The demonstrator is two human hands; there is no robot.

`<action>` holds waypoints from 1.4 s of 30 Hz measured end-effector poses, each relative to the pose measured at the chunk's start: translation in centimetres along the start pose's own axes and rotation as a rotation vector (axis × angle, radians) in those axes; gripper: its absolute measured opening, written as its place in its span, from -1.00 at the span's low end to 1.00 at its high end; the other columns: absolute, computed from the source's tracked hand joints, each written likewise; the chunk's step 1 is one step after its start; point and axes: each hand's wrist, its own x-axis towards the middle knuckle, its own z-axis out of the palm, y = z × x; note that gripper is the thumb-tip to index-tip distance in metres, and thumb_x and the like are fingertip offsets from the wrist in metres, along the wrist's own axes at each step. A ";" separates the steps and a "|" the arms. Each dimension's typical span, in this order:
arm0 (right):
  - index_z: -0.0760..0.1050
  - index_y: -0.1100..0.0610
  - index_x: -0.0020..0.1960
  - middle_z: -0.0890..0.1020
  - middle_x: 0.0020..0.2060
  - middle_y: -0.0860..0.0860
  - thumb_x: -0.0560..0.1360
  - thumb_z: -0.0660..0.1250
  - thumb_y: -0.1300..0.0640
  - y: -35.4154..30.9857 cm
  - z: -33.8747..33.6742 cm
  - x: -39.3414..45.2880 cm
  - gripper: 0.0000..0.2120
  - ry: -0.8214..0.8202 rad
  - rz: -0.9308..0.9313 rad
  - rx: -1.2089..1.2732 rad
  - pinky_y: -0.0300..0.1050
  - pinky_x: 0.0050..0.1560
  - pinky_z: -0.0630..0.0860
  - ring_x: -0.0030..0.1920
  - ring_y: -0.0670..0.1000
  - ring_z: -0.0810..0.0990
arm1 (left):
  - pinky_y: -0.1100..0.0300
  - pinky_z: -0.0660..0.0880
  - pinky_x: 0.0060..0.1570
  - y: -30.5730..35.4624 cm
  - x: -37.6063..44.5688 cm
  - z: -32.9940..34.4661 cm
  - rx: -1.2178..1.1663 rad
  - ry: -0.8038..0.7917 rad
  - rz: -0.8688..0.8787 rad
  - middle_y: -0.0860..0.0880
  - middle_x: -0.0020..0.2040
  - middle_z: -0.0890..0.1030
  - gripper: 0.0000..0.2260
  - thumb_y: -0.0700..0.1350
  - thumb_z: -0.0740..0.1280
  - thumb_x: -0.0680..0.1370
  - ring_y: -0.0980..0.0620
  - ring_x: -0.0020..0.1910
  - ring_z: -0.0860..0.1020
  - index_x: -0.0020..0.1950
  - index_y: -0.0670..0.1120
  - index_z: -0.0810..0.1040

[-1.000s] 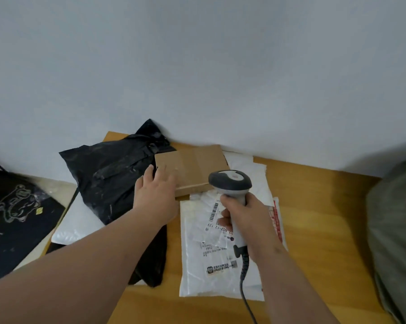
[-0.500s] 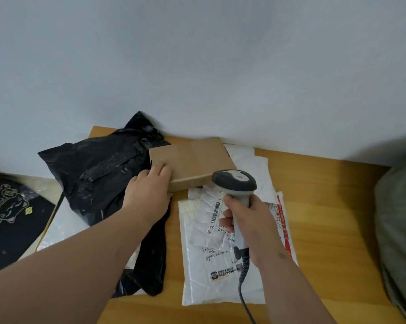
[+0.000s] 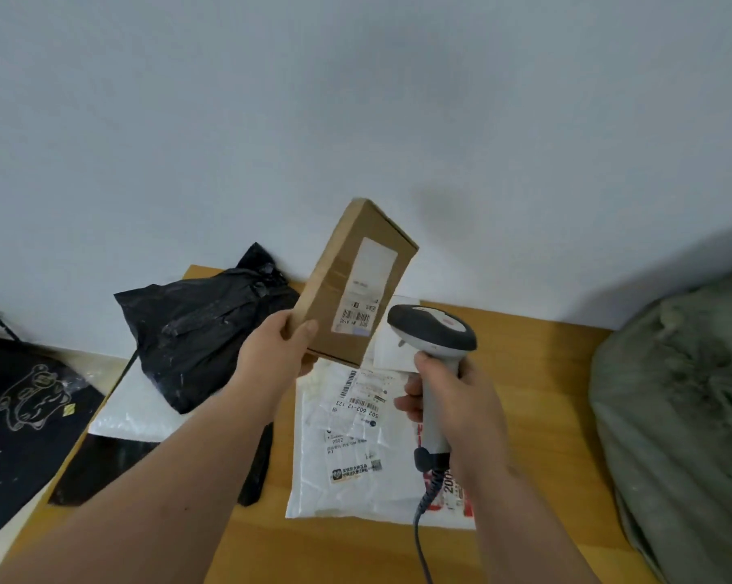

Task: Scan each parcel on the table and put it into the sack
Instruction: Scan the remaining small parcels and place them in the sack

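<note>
Parcel (image 3: 351,284) pinched at its lower corner by left hand (image 3: 277,351); right hand (image 3: 448,398) grips scanner (image 3: 433,330). Tilt the label squarely toward the scanner head

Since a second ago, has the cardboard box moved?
Yes. The left hand has lifted the box off the table and tipped it up against the wall, label facing the scanner.

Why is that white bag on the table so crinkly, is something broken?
Nothing looks broken. The white bag is only wrinkled plastic lying flat on the table. The cardboard box is tilted because the left hand holds it up beside the scanner.
</note>
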 end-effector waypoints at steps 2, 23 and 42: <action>0.55 0.12 0.02 0.65 -0.30 0.07 0.57 0.36 0.11 -0.2 -1.5 -1.6 -0.92 -0.023 -0.010 -0.009 -0.14 -0.29 0.58 -0.29 0.02 0.71 | 0.06 0.63 -0.02 -0.2 -2.3 0.9 -0.174 -0.025 -0.095 -0.07 0.07 0.65 -0.86 -0.07 0.28 0.64 -0.04 -0.02 0.67 0.18 -0.04 0.53; 0.54 0.18 -0.09 0.59 -0.37 0.07 0.52 0.35 0.10 0.9 -10.4 -13.4 -0.87 -0.112 -0.173 -0.129 -0.17 -0.28 0.56 -0.36 0.01 0.58 | 0.13 0.60 -0.13 -0.3 -16.5 3.7 -0.382 0.013 -0.026 -0.13 0.08 0.64 -0.81 -0.11 0.25 0.66 -0.10 -0.04 0.67 0.26 -0.01 0.50; 0.55 0.17 -0.01 0.60 -0.35 0.06 0.52 0.35 0.10 3.2 -7.7 -20.2 -0.86 -0.027 -0.209 -0.112 -0.06 -0.22 0.57 -0.38 0.03 0.64 | 0.13 0.60 -0.12 -1.2 -21.3 -1.2 -0.355 -0.078 -0.007 -0.11 0.07 0.65 -0.86 -0.11 0.24 0.66 -0.10 -0.03 0.67 0.19 0.00 0.52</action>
